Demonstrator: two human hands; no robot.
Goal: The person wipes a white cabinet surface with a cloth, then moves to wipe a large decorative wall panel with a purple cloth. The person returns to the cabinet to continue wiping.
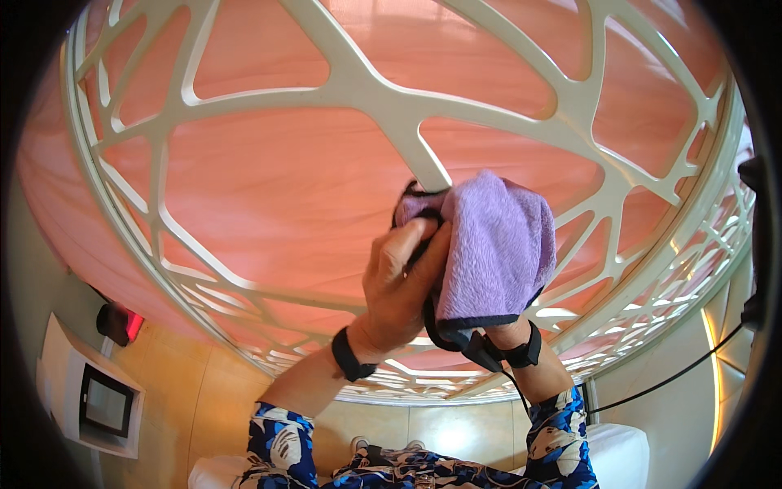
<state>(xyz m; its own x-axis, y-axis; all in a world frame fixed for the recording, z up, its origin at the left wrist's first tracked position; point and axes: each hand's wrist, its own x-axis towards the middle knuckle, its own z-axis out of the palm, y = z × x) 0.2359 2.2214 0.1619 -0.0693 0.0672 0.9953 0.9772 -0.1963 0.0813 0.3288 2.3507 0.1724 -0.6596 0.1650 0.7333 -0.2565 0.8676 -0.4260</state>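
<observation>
A purple plush cloth [495,250] with black edging is bunched around the lower end of a white bar [431,162] in an openwork lattice panel. The fingers of my left hand [397,281] pinch the cloth's dark-edged part on the left side of that bar. Draped in the same cloth is my right hand [508,335], raised on the other side. Only its wrist end shows below the hem, and its fingers are covered. Black bands circle both wrists. The bar's tip is hidden behind the cloth and my left fingers.
Pink fabric [275,202] lies behind the lattice. A curved white frame [672,226] borders it on the right. A black cable [669,377] runs in from the right. At lower left stands a white box-like unit [91,397] above the tiled floor [226,379].
</observation>
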